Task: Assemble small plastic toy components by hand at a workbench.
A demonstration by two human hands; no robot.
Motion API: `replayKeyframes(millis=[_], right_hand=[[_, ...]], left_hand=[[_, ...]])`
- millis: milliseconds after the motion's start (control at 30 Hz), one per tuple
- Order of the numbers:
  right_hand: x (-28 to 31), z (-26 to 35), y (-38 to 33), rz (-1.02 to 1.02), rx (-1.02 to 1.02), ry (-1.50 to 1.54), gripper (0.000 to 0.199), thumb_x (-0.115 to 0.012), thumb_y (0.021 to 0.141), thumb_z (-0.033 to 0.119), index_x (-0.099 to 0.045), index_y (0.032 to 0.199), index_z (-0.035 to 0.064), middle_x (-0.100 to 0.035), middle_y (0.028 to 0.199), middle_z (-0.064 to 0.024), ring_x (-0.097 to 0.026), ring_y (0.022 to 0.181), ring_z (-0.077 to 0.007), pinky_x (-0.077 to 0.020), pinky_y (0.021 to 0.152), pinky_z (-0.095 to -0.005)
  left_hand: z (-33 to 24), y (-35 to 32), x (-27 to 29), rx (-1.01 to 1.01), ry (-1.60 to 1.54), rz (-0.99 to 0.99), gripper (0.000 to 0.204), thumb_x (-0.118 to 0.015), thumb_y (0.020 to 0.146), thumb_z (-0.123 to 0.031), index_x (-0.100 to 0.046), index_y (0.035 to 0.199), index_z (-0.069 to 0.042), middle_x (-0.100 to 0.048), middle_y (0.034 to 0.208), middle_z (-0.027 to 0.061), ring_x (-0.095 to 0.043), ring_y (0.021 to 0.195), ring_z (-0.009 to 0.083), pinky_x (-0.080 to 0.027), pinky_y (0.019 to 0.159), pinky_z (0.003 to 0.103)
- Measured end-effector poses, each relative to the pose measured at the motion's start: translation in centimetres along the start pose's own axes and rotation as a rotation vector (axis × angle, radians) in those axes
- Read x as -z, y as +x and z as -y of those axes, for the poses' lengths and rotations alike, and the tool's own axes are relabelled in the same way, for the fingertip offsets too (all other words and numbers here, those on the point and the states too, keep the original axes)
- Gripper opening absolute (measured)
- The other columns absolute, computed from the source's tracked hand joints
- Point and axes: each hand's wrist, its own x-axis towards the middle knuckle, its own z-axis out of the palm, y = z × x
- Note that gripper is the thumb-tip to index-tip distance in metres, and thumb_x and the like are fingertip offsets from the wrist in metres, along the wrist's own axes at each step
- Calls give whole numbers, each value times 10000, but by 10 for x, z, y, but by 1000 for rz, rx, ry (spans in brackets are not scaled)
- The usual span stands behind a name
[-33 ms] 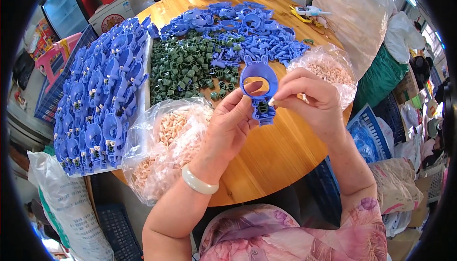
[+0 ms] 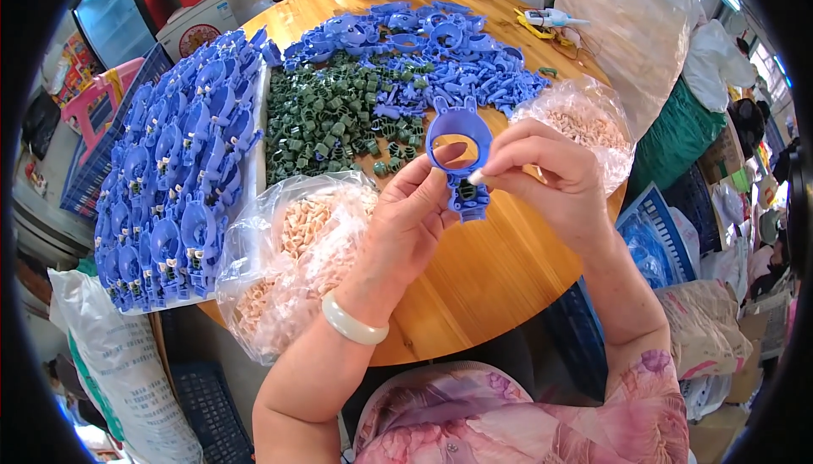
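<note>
My left hand (image 2: pixel 412 208) is closed round the lower part of a blue plastic toy figure (image 2: pixel 459 135). The figure stands upright, with a round ring for a head, two small ears and a dark green piece in its body. Close against the figure's right side, my right hand (image 2: pixel 555 174) pinches a small pale plastic piece (image 2: pixel 476 178) between thumb and fingertips. Whether that piece touches the body, I cannot tell. Beyond the hands lie a pile of dark green plastic parts (image 2: pixel 326 117) and a heap of loose blue parts (image 2: pixel 478 79).
At the left, a white tray (image 2: pixel 259 155) bears rows of similar blue figures. Clear bags of pale pieces lie by my left forearm (image 2: pixel 305 225) and beyond my right hand (image 2: pixel 584 121). A glue gun (image 2: pixel 552 19) rests at the round wooden table's (image 2: pixel 474 295) far right.
My right hand has shifted slightly left, bringing the pale piece a little closer to the figure's body. The left hand and the figure have barely moved.
</note>
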Motion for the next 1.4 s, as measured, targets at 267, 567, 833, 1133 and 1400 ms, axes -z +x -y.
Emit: replayKeyframes(millis=[267,567,833,1133,1400], right_hand=[[-1,14,5,101,26,-110,49,-634,778,-35,-624,823,-15,-611,868,-70,-634,924,-215,-497,740,-291],[10,19,9,258,155,-362,52,-638,777,41,-613,822,32,-578,842,-86,-586,765,-247,-473,651,-313],[15,20,17,406,274,-440,49,-620,786,58,-590,823,45,-584,834,-77,-575,800,-270,-469,703,-336],[4,32,-2,149,-100,-272,104,-641,773,72,-556,814,29,-585,777,-95,-593,708,-254,-467,611,-327],[-5,32,-14,20,-210,-250,74,-645,786,95,-612,825,42,-586,763,-97,-596,688,-252,-459,591,-327]], left_hand=[[0,0,-2,-4,-25,-2,366,-541,915,-173,-482,1241,-15,-587,1117,76,-598,980,154,-519,814,321],[4,0,-2,-17,-1,24,366,-577,888,-115,-501,1228,-1,-588,1119,77,-592,988,168,-520,823,329],[6,0,-1,-30,16,102,386,-592,874,-87,-494,1237,0,-584,1134,87,-586,1020,178,-516,836,331],[4,0,-1,-90,21,135,464,-640,826,-50,-479,1259,-8,-581,1157,93,-569,1057,187,-488,884,329],[2,-2,-6,-151,110,117,556,-701,766,-39,-473,1272,-18,-567,1193,96,-545,1092,178,-452,922,302]])
